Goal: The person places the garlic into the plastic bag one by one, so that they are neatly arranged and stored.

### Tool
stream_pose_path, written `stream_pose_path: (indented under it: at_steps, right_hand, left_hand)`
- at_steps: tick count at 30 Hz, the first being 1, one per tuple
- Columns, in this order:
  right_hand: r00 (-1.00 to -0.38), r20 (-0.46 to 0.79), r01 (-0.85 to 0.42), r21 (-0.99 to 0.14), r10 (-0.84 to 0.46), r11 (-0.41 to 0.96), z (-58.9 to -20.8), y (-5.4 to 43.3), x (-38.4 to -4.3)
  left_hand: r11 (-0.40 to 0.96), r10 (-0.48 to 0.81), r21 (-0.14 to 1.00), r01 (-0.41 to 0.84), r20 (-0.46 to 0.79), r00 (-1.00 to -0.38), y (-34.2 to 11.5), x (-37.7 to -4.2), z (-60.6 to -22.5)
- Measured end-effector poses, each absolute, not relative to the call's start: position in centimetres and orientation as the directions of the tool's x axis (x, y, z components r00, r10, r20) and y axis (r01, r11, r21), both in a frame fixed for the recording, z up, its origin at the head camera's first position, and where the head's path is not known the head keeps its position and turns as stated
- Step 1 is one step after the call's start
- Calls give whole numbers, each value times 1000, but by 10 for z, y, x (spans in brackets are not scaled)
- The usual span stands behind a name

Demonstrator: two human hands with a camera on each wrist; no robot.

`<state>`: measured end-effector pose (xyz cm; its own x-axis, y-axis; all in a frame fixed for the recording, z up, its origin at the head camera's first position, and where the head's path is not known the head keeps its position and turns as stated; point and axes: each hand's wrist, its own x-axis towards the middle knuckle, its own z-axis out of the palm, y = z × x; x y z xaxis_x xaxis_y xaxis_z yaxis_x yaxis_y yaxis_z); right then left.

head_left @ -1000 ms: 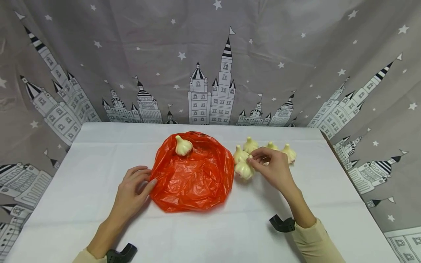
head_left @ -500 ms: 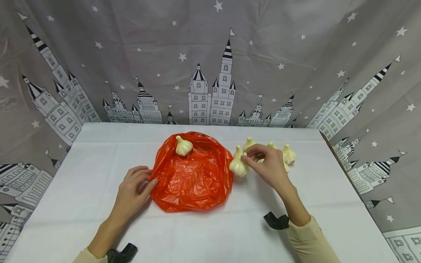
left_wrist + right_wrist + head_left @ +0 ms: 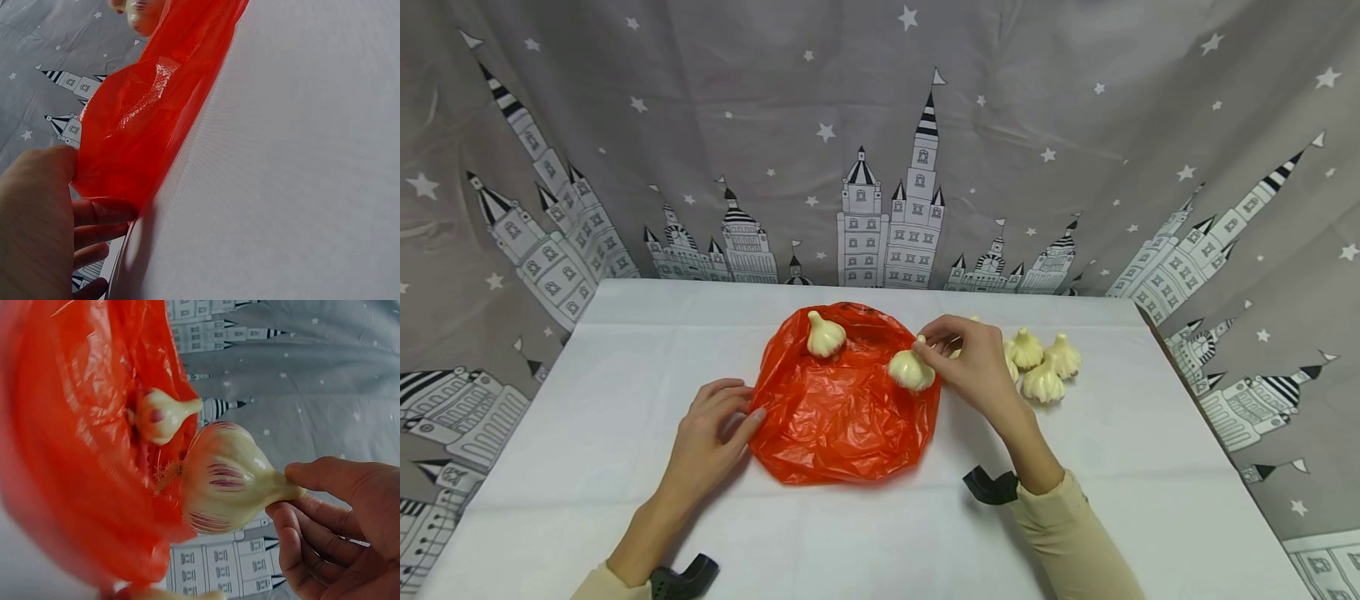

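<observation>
Right hand (image 3: 973, 362) pinched one garlic bulb (image 3: 912, 371) by its neck, thumb on one side and fingers on the other, gap narrowed to the stem; likely gripped there because the neck was the slimmest part and the fat body could hang free of the palm. The bulb sat just left of that hand's fingertips, over the near-hand side of the red plastic bag (image 3: 842, 433), with its rooty end pointing away from the hand in the right wrist view; whether it touched the plastic, cannot tell. Left hand (image 3: 711, 433) lay at the bag's opposite side, thumb and fingers spread apart against the plastic wall, no firm grip visible; probably there to steady the bag, since thin film slides and folds easily. Bag stood between both hands with its mouth spread upward, which seemed to leave the inside reachable from the right hand. A second bulb (image 3: 825, 335) rested at the bag's far side, ahead and to the right of the left hand, maybe leaning on the slack wall. Loose bulbs (image 3: 1042, 383) were bunched on the desk (image 3: 820, 542) to the right of the right hand, presumably kept close for short reaches; another was mostly hidden behind that hand, so exact count unclear.
</observation>
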<state>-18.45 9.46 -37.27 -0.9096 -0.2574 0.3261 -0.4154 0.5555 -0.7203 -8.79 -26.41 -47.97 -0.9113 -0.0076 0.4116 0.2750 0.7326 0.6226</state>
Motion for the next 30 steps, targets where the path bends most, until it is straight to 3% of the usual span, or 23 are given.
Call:
stream_pose_path:
  at_steps: [30]
  right_hand:
    - [-858, 389, -512, -698, -335, 500, -370, 34, -223]
  left_hand:
    - [736, -4, 618, 277, 413, -911, -265, -88, -481]
